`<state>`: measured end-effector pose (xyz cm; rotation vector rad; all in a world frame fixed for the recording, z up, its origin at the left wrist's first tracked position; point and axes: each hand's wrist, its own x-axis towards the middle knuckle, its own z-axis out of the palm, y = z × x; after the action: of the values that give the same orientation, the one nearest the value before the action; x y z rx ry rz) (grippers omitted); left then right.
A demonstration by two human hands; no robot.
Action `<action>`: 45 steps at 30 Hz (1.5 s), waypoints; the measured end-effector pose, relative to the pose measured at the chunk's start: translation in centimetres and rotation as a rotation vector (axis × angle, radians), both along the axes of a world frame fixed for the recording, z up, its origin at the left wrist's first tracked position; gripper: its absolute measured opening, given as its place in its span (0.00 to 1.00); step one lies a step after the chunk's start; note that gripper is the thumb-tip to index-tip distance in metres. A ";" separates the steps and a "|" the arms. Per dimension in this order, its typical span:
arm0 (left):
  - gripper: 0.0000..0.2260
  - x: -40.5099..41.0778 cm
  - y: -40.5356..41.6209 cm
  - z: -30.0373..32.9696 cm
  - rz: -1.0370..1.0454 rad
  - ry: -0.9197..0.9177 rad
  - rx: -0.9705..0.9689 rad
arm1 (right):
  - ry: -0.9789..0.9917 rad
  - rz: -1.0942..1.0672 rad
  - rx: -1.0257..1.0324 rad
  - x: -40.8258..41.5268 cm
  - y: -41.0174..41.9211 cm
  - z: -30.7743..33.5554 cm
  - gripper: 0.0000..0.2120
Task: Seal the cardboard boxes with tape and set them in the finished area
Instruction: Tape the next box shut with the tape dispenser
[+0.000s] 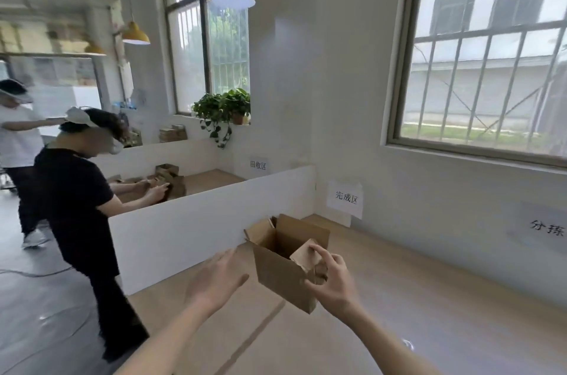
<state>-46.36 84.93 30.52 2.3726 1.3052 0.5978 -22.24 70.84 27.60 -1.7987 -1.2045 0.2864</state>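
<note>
Your right hand (333, 278) pinches a top flap of the open cardboard box (283, 270), held tilted just above the desk (414, 307), left hand (219, 278) spread & empty beside it; box prob. light, empty, flaps bendy, so grip the walls w/ both hands.

both hands reach forward: left hand (216, 278) flat and spread, right hand (333, 278) curled, pinching.

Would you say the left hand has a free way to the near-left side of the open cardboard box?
Probably yes. The left hand is open beside the cardboard box, with nothing between them. The right hand grips the opposite side's flap.
</note>
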 end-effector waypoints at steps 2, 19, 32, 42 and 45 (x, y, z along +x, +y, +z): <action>0.30 0.8 4.1 0.3 -0.012 0.048 0.045 | -0.011 0.012 -0.011 0.9 4.7 -0.6 0.37; 0.30 9.3 32.6 -3.5 -0.132 0.190 -0.016 | -0.022 -0.065 -0.114 8.4 29.8 -5.2 0.35; 0.30 18.2 57.8 -17.8 -0.315 0.273 -0.150 | 0.121 -0.218 -0.290 13.9 50.8 -20.0 0.35; 0.28 23.8 68.5 -28.0 -0.462 0.240 -0.253 | 0.204 -0.340 -0.469 16.4 61.9 -28.6 0.37; 0.29 24.6 69.8 -29.6 -0.477 0.245 -0.282 | 0.190 -0.370 -0.515 17.1 63.3 -29.8 0.37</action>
<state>-21.79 154.77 0.97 2.4376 0.7897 -0.0167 -5.14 134.12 -2.19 -2.3311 -0.6777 0.5744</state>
